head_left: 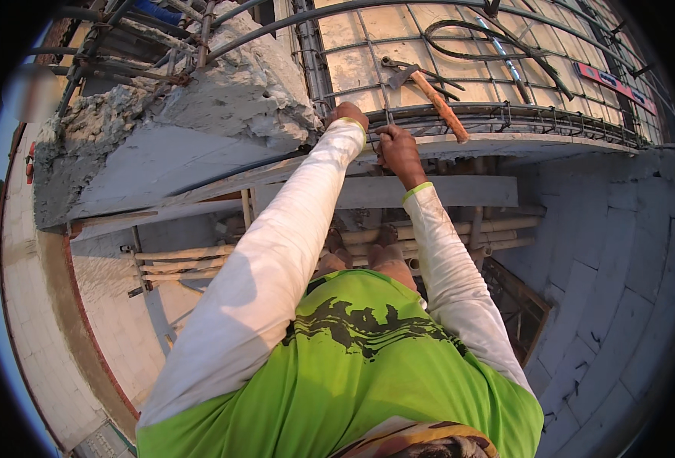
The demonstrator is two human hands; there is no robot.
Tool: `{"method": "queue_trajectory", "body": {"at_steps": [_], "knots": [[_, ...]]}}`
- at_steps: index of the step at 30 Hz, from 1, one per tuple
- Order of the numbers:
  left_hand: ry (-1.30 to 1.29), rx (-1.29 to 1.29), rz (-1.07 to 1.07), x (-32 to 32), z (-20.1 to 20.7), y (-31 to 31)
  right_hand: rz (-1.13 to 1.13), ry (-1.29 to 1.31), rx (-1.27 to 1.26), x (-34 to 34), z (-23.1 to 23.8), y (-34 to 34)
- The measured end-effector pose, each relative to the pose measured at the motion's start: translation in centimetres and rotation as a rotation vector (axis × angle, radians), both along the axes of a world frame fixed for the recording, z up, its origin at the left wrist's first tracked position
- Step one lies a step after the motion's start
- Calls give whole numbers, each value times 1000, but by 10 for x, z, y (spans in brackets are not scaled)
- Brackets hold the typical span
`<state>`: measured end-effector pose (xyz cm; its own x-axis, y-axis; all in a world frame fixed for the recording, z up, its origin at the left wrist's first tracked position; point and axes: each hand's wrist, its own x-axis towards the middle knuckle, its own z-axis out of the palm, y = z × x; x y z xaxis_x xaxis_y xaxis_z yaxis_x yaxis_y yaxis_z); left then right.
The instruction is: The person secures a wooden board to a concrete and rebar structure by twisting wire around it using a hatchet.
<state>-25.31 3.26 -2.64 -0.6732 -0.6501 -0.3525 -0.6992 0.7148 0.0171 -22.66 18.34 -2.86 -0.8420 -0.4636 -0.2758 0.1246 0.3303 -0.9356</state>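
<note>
Both my arms reach forward to the edge of a rebar mat (368,46) over wooden formwork. My left hand (349,114) is closed in a fist at the bars along that edge, beside a rough concrete column (238,84). Just to its right and nearer, my right hand (402,155) is closed, fingers pinched together near a bar end. Whatever either hand grips is too small or hidden to make out. A hammer (438,105) with a wooden handle lies across the bars right of my hands. Dark-handled pincers (446,85) lie partly behind its head.
Farther right lie a loop of dark wire (429,34), a blue-and-white rod (498,49) and a red spirit level (616,86). Below me, wooden poles (498,225) form scaffolding under my feet. A grey block wall (605,305) stands right, a pale block wall (36,305) left.
</note>
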Motion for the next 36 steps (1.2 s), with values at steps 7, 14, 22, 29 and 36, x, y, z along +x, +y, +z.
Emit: {"method": "queue_trajectory", "body": {"at_steps": [7,14,22,29,36], "knots": [[289,771,367,39,9,-17,-26,89,82,-20,9,-12],[190,261,24,38,24,-1,531,285,465,-69,23,-51],[217,462,137,43,14,17,940,195,638,-95,39,-67],[1089,1324,741,70,69,87,1404,1007,762,-116,46,-67],[982,740,223,89,31,99,1223,769,775,-119,27,-67]]}}
